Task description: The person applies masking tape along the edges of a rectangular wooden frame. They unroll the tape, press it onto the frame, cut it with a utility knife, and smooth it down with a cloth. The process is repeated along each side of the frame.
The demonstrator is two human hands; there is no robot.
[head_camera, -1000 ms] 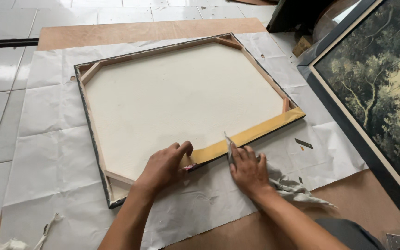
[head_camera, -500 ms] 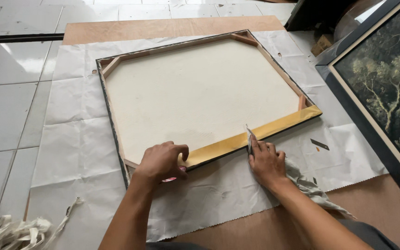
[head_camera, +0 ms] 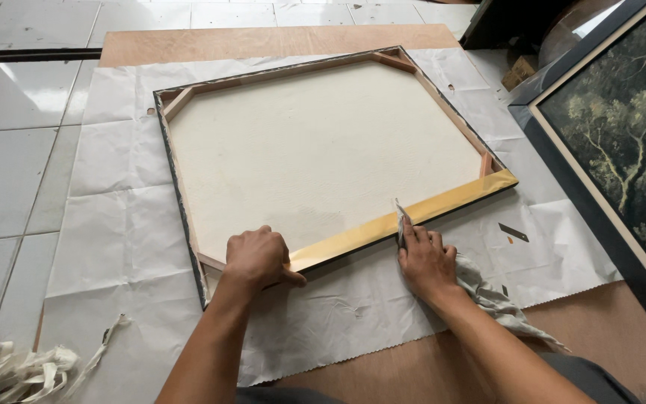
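Note:
A stretched canvas lies face down on white crumpled paper, its wooden stretcher bars showing. A strip of shiny gold tape runs along the near edge of the frame. My left hand presses down on the near left end of that edge, fingers curled over the bar. My right hand holds a pale grey rag and pushes a fold of it against the gold strip near its middle.
A framed dark forest painting leans at the right. A pile of white strips lies at the bottom left. A plywood sheet sits under the paper on white floor tiles. Small tape scraps lie on the paper.
The view has shifted, so the canvas sits further right in the frame. My right hand with the rag has slid a little along the gold strip. My left hand stays on the near corner.

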